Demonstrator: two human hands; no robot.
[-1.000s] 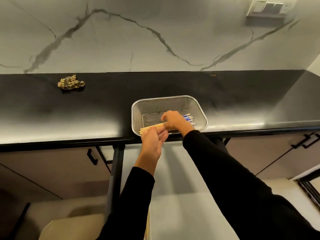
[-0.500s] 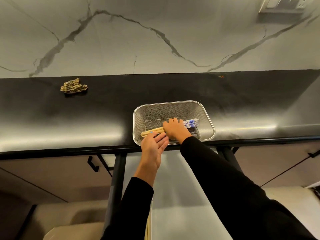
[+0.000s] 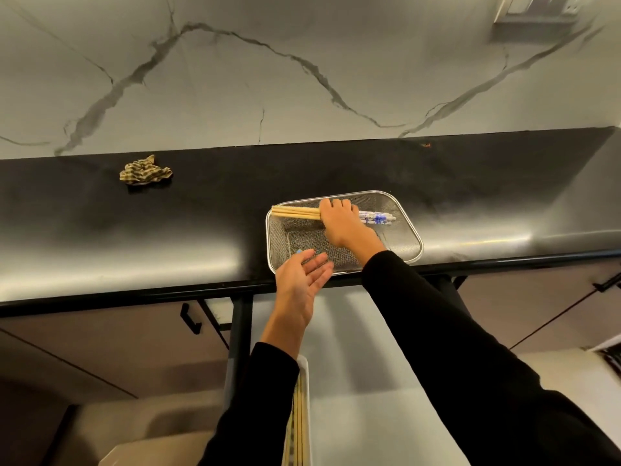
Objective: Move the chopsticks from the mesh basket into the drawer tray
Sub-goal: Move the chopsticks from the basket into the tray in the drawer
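Note:
A silver mesh basket [image 3: 408, 230] sits at the front edge of the black counter. My right hand [image 3: 342, 223] is over the basket, shut on a bundle of chopsticks [image 3: 295, 212]; pale wooden ends stick out left and blue-and-white patterned ends stick out right. My left hand [image 3: 300, 284] hovers palm up and open at the basket's near left corner, holding nothing. Below, between my arms, a narrow white drawer tray [image 3: 304, 398] holds a few wooden chopsticks lying lengthwise; my left sleeve hides much of it.
A crumpled striped cloth [image 3: 145, 171] lies on the black counter [image 3: 134, 230] at the far left. A marble wall rises behind. Cabinet fronts with a black handle [image 3: 190, 319] sit under the counter, beside a pulled-out drawer [image 3: 369, 381].
My right hand has gripped the chopsticks and lifted them toward the basket's far side. My left hand has let go of them and opened, palm up. The camera has tilted downward.

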